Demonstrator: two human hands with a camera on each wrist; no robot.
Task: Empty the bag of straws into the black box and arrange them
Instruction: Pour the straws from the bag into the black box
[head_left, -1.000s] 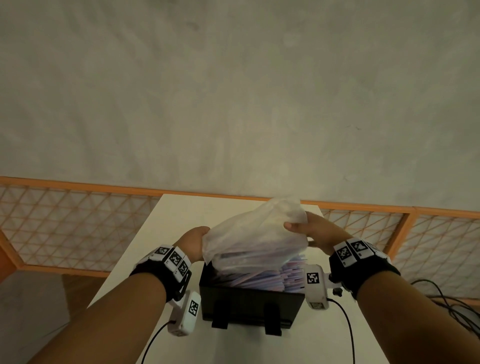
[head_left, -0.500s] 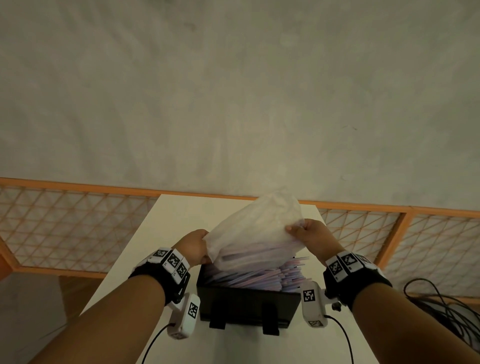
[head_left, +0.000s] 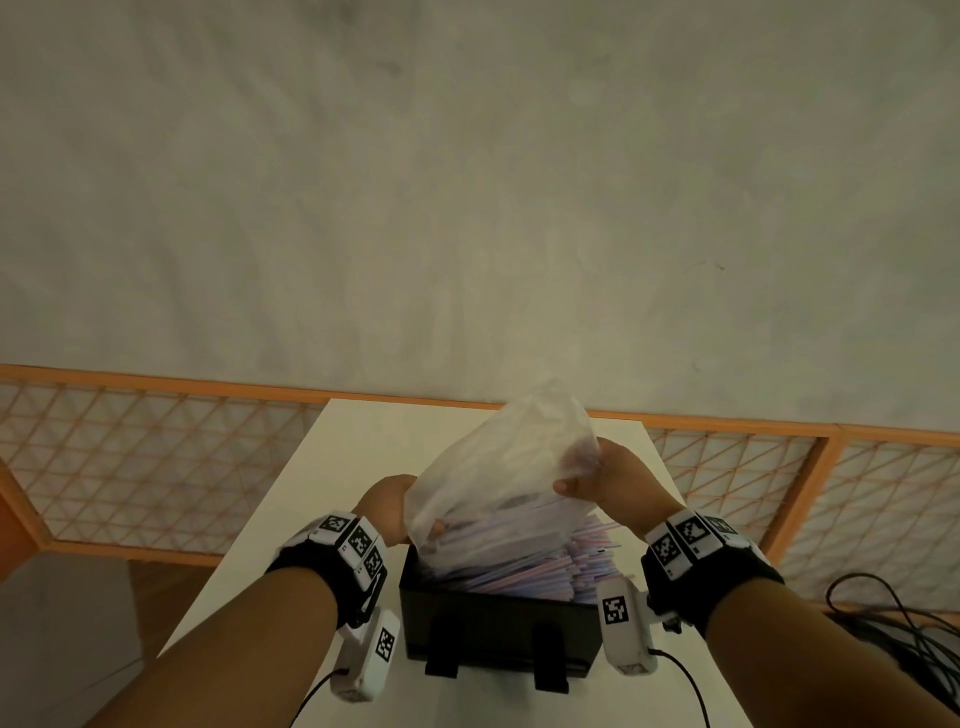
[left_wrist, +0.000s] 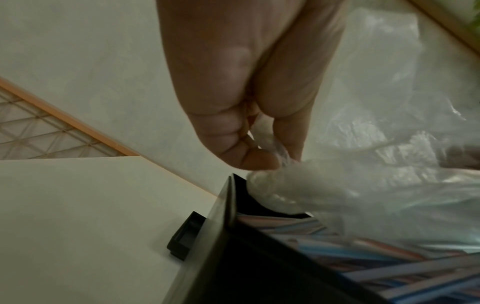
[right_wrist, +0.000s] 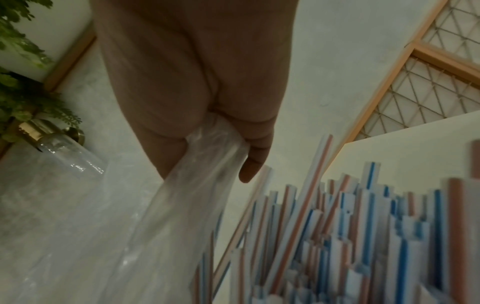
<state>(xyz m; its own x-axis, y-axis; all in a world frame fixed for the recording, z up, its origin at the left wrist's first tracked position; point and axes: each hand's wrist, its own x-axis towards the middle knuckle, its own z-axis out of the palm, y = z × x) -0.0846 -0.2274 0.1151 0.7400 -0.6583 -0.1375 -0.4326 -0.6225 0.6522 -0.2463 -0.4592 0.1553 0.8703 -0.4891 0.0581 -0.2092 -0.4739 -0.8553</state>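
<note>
The bag (head_left: 498, 467) is over the black box (head_left: 493, 621) on the table (head_left: 358, 441), tilted up to the right, and most straws (head_left: 524, 564) already lie in the box. Your left hand (head_left: 387, 506) pinches the low corner of the bag at the box's left edge with curled fingers (left_wrist: 259, 158); if this corner slips outside the wall, I think the last straws could fall on the table. Your right hand (head_left: 610, 475) grips the upper end, fingers (right_wrist: 255, 156) closed round the gathered plastic. The straws at the right stick out over the rim, so a quick pull may drag some out. Compared with half a second ago, the right hand is higher and the bag is steeper and emptier.
</note>
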